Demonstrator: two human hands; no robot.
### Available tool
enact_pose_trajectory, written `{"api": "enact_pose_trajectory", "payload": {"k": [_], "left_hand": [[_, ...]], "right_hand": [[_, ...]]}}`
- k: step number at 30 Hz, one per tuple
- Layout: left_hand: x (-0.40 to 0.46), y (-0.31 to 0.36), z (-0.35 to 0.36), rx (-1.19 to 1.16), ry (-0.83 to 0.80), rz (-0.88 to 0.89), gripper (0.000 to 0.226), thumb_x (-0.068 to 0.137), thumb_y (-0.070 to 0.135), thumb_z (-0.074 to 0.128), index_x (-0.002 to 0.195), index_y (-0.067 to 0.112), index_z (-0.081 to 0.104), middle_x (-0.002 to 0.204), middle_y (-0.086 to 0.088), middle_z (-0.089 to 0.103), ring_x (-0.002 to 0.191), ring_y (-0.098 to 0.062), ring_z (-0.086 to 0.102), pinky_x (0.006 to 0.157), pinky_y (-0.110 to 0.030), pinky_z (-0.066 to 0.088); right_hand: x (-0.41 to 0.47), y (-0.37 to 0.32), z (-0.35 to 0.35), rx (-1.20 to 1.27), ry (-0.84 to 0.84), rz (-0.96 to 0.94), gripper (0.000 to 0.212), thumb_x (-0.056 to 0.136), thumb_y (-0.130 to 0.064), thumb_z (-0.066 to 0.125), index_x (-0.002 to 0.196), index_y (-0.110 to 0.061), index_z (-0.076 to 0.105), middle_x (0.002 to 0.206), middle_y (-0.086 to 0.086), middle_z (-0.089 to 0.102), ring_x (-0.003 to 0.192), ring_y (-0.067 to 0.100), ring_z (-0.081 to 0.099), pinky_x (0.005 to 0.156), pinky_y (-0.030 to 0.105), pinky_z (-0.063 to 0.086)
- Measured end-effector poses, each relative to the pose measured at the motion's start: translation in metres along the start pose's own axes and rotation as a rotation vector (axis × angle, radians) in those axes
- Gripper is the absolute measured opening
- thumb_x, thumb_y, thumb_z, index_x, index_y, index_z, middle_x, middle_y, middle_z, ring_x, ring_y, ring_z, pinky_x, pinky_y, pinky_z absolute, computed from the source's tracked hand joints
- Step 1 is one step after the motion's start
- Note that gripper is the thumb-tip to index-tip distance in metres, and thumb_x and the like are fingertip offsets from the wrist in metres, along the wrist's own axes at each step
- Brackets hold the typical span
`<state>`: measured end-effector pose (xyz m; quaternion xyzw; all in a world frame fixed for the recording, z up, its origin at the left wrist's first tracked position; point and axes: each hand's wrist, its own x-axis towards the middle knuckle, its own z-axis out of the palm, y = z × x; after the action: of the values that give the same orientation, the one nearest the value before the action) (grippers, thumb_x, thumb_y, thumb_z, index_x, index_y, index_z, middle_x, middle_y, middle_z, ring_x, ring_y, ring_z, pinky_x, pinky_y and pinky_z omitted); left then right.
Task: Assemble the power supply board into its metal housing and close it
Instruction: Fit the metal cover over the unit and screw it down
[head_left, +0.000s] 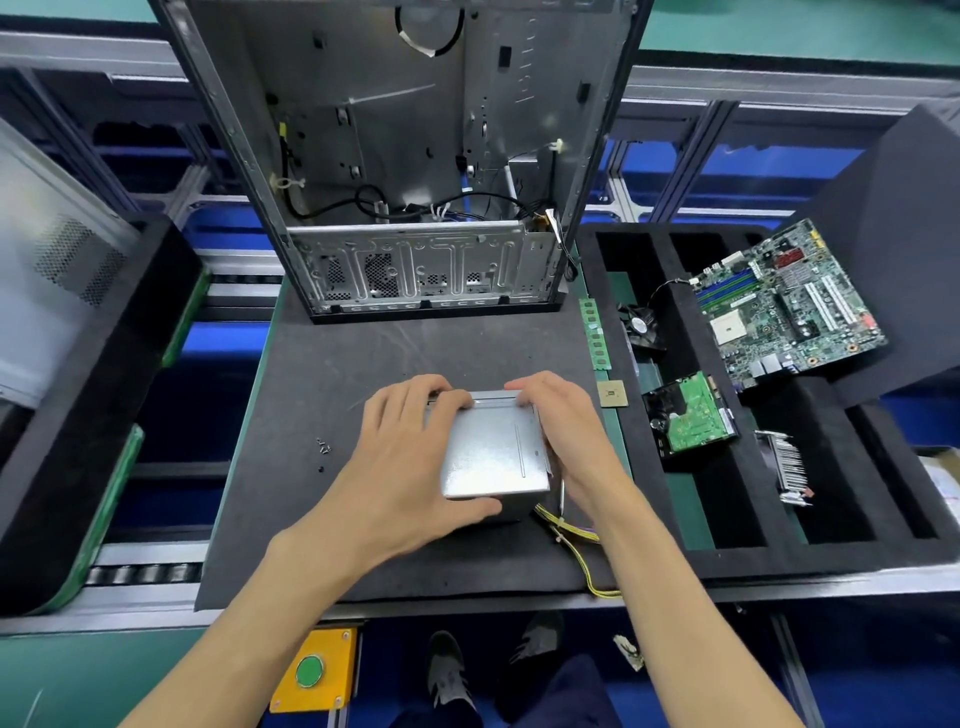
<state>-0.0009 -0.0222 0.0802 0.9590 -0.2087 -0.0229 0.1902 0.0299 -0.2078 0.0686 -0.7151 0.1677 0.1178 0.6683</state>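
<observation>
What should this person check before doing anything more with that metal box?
1. Both hands hold the metal box: ok; left hand and right hand grip it.
2. Lid on top: ok.
3. Lid fully seated: cannot tell.
4. Yellow wires free of the seam: cannot tell.
5. Screws nearby: ok, on the mat to the left.
6. Board inside: cannot tell.
</observation>
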Motion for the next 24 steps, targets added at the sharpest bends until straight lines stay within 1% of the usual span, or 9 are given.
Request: {"api": "enact_pose_trajectory", "payload": {"k": [2, 3, 6, 8, 13, 15, 17, 19, 24], "left_hand": [[-0.001, 0.000, 0.002, -0.012, 0.022, -0.003, 0.092, 0.063, 0.078, 0.058, 0.134, 0.021, 0.048, 0.133, 0.001, 0.038, 0.127, -0.026, 0.038, 0.115, -0.037, 0.022], [-0.002, 0.000, 0.003, -0.015, 0.035, 0.001, 0.091, 0.063, 0.077, 0.059, 0.134, 0.020, 0.048, 0.133, 0.001, 0.039, 0.126, -0.026, 0.039, 0.116, -0.039, 0.022], [-0.004, 0.001, 0.005, -0.019, 0.067, 0.015, 0.089, 0.065, 0.075, 0.060, 0.133, 0.018, 0.049, 0.132, -0.001, 0.041, 0.124, -0.024, 0.037, 0.117, -0.044, 0.024], [-0.004, 0.001, 0.006, -0.023, 0.082, 0.027, 0.088, 0.065, 0.074, 0.060, 0.132, 0.018, 0.049, 0.131, -0.001, 0.042, 0.123, -0.022, 0.035, 0.116, -0.045, 0.024], [-0.004, 0.001, 0.007, -0.028, 0.098, 0.030, 0.088, 0.065, 0.073, 0.060, 0.131, 0.017, 0.051, 0.131, -0.002, 0.044, 0.123, -0.021, 0.034, 0.116, -0.044, 0.022], [-0.004, 0.001, 0.007, -0.027, 0.099, 0.031, 0.087, 0.065, 0.073, 0.060, 0.131, 0.017, 0.051, 0.131, -0.002, 0.044, 0.123, -0.021, 0.034, 0.117, -0.044, 0.022], [-0.004, 0.001, 0.007, -0.030, 0.098, 0.030, 0.087, 0.065, 0.074, 0.059, 0.131, 0.017, 0.051, 0.131, -0.001, 0.044, 0.124, -0.020, 0.034, 0.117, -0.043, 0.022], [-0.003, 0.000, 0.006, -0.028, 0.097, 0.030, 0.088, 0.066, 0.074, 0.060, 0.131, 0.017, 0.051, 0.131, -0.001, 0.044, 0.124, -0.020, 0.034, 0.117, -0.043, 0.022], [-0.004, 0.000, 0.007, -0.032, 0.098, 0.032, 0.087, 0.065, 0.073, 0.061, 0.131, 0.016, 0.052, 0.131, -0.002, 0.045, 0.123, -0.021, 0.036, 0.116, -0.044, 0.023]], "right_hand": [[0.001, -0.005, 0.003, -0.034, -0.005, 0.050, 0.046, 0.070, -0.034, 0.054, 0.102, -0.006, 0.068, 0.096, 0.002, 0.061, 0.088, 0.019, 0.051, 0.076, 0.035, 0.038], [0.001, -0.005, 0.004, -0.028, -0.003, 0.090, 0.043, 0.071, -0.032, 0.054, 0.103, -0.007, 0.068, 0.102, 0.005, 0.061, 0.090, 0.020, 0.051, 0.077, 0.036, 0.039], [0.004, -0.005, 0.007, 0.057, 0.011, 0.187, 0.020, 0.085, -0.016, 0.053, 0.098, -0.017, 0.069, 0.116, 0.009, 0.068, 0.095, 0.026, 0.056, 0.079, 0.038, 0.044], [0.004, -0.003, 0.008, 0.136, 0.014, 0.211, 0.021, 0.088, -0.012, 0.051, 0.099, -0.017, 0.069, 0.115, 0.005, 0.075, 0.094, 0.026, 0.060, 0.078, 0.038, 0.049], [-0.001, 0.004, 0.009, 0.163, 0.035, 0.196, 0.018, 0.090, -0.019, 0.055, 0.096, -0.023, 0.071, 0.105, 0.010, 0.068, 0.091, 0.027, 0.063, 0.070, 0.034, 0.050], [-0.002, 0.004, 0.010, 0.165, 0.041, 0.193, 0.019, 0.083, -0.026, 0.057, 0.096, -0.024, 0.071, 0.103, 0.009, 0.068, 0.090, 0.027, 0.063, 0.069, 0.034, 0.049], [-0.004, 0.002, 0.011, 0.155, 0.046, 0.189, 0.029, 0.071, -0.032, 0.056, 0.095, -0.024, 0.070, 0.103, 0.009, 0.067, 0.091, 0.027, 0.062, 0.071, 0.034, 0.048], [-0.004, 0.003, 0.012, 0.162, 0.044, 0.176, 0.031, 0.070, -0.033, 0.055, 0.095, -0.023, 0.070, 0.104, 0.010, 0.066, 0.091, 0.027, 0.061, 0.071, 0.035, 0.048], [-0.003, 0.003, 0.011, 0.152, 0.036, 0.179, 0.036, 0.065, -0.032, 0.055, 0.096, -0.021, 0.070, 0.100, 0.007, 0.067, 0.085, 0.024, 0.062, 0.060, 0.028, 0.049]]}}
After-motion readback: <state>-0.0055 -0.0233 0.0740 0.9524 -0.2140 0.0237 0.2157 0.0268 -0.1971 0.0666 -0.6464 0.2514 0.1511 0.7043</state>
